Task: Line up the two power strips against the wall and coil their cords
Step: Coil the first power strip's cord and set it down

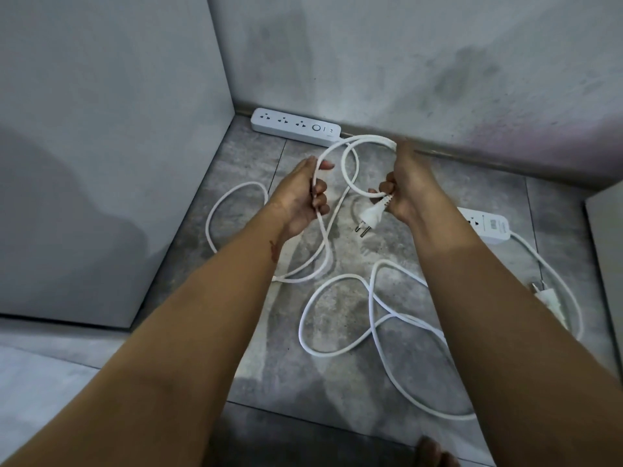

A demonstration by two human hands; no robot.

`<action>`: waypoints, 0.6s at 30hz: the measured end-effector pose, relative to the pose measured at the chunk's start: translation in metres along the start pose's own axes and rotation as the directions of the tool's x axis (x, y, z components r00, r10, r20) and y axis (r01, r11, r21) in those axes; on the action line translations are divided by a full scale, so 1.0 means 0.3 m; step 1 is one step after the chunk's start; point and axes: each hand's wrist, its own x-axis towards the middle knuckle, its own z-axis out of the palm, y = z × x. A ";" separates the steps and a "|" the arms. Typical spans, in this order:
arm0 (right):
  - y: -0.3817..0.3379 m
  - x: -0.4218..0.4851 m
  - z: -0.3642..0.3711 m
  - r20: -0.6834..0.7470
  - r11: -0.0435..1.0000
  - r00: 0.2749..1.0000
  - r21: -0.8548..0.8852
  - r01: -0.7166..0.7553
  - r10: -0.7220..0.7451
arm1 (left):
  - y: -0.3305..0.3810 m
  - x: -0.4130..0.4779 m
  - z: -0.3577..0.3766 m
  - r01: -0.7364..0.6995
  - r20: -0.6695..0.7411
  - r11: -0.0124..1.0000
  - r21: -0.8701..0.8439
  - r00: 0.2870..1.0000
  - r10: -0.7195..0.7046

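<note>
One power strip [296, 126] already lies flush against the far wall [438, 79], its long axis running along the skirting. The second power strip [485, 225] sits out on the floor [269, 365] to the right, angled away from the wall. The left hand [303, 197] grips the first cord [350, 156]; the right hand [404, 190] pinches it near its plug [369, 219], one loop formed. The second cord [381, 328] sprawls uncoiled nearby.
</note>
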 end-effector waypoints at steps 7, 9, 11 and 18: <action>0.042 0.013 0.019 -0.022 0.999 1.000 0.037 0.004 -0.003 | 0.004 -0.010 0.044 -0.080 -0.003 0.989 0.126 0.997 0.081; 0.055 0.005 0.030 -0.002 1.000 1.000 0.027 0.012 -0.012 | 0.012 -0.007 0.055 -0.098 -0.020 0.987 0.131 0.995 0.102; 0.061 -0.009 0.040 0.042 0.999 0.998 0.003 0.038 -0.038 | 0.019 -0.005 0.067 -0.089 -0.052 0.988 0.129 0.994 0.096; 0.041 -0.002 0.009 0.122 0.840 0.979 -0.503 0.205 -0.166 | 0.036 0.010 0.043 -0.053 -0.063 0.916 0.398 0.994 0.085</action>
